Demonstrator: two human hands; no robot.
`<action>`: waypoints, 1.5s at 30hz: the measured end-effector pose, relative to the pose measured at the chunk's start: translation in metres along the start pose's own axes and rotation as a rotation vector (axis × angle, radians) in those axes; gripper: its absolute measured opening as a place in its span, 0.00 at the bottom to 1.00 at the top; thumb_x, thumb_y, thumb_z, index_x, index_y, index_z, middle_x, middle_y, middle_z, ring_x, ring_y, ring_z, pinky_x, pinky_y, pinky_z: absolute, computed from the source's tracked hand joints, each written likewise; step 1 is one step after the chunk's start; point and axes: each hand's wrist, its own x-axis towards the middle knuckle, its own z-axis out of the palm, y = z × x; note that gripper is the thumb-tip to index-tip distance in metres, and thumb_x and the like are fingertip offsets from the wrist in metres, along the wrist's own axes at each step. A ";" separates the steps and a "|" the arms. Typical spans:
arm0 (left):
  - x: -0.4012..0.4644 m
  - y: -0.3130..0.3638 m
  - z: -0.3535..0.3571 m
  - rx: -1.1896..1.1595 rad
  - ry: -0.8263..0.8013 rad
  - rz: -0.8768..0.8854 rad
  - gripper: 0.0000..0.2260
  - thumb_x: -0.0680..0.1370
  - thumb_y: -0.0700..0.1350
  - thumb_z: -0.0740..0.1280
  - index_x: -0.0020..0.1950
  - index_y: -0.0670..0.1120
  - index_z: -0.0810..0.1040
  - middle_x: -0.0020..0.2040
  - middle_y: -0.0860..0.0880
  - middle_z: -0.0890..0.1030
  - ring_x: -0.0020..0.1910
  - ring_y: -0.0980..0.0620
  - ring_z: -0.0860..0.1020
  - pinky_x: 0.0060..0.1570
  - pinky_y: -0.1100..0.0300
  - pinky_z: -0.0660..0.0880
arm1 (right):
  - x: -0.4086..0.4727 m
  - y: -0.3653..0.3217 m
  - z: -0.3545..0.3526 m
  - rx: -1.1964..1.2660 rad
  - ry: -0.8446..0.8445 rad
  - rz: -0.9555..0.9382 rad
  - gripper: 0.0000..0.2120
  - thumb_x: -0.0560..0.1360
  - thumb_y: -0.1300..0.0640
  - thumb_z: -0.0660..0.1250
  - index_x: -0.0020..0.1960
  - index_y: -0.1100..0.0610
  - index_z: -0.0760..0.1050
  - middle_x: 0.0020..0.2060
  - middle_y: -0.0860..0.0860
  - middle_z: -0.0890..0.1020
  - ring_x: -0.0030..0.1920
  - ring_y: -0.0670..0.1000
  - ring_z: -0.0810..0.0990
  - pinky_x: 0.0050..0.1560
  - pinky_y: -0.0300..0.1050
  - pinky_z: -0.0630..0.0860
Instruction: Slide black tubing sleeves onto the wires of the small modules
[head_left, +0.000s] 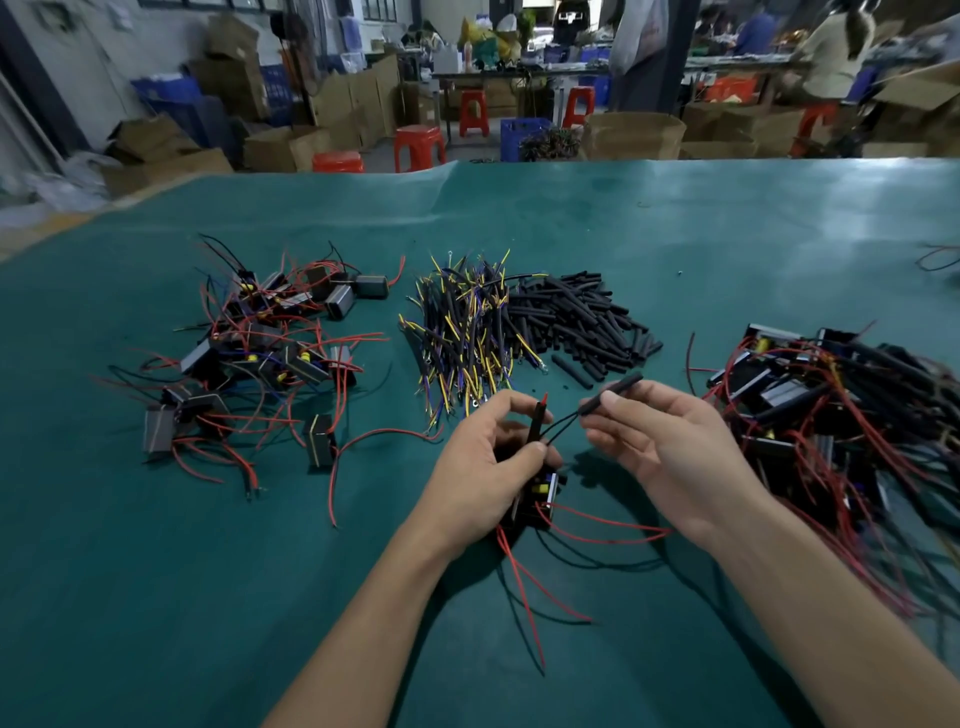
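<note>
My left hand (480, 467) holds a small black module (540, 496) low over the green mat and pinches a black sleeve (535, 423) whose top shows a red wire tip. My right hand (660, 441) pinches a second black tubing sleeve (613, 392) that sits on a thin black wire running back to the module. Red wires (597, 525) trail from the module toward me. A heap of loose black sleeves (582, 317) lies just beyond my hands.
Bare modules with red wires (260, 358) are piled at the left. A bundle of yellow and purple short wires (467, 332) lies in the middle. Modules with sleeves on their wires (831, 415) are heaped at the right. The green mat (156, 571) covers the table.
</note>
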 end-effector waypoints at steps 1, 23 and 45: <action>0.000 0.000 0.000 0.013 -0.002 0.006 0.09 0.80 0.33 0.65 0.55 0.46 0.76 0.41 0.46 0.86 0.40 0.54 0.82 0.40 0.63 0.77 | 0.000 0.000 0.000 0.015 0.017 0.000 0.02 0.77 0.67 0.69 0.46 0.62 0.79 0.40 0.58 0.85 0.39 0.52 0.85 0.40 0.40 0.83; 0.000 -0.003 -0.003 -0.008 -0.002 -0.006 0.10 0.80 0.33 0.64 0.54 0.48 0.77 0.40 0.47 0.85 0.39 0.55 0.82 0.38 0.63 0.77 | -0.002 -0.002 0.001 0.076 0.034 0.032 0.02 0.77 0.67 0.69 0.48 0.63 0.78 0.38 0.58 0.84 0.35 0.50 0.83 0.35 0.39 0.81; 0.002 -0.002 0.000 -0.018 0.004 0.001 0.10 0.79 0.33 0.66 0.52 0.48 0.78 0.41 0.43 0.85 0.38 0.53 0.80 0.39 0.62 0.78 | -0.011 -0.005 0.012 -0.052 0.008 -0.113 0.10 0.80 0.70 0.59 0.44 0.59 0.72 0.42 0.65 0.85 0.32 0.54 0.80 0.34 0.43 0.80</action>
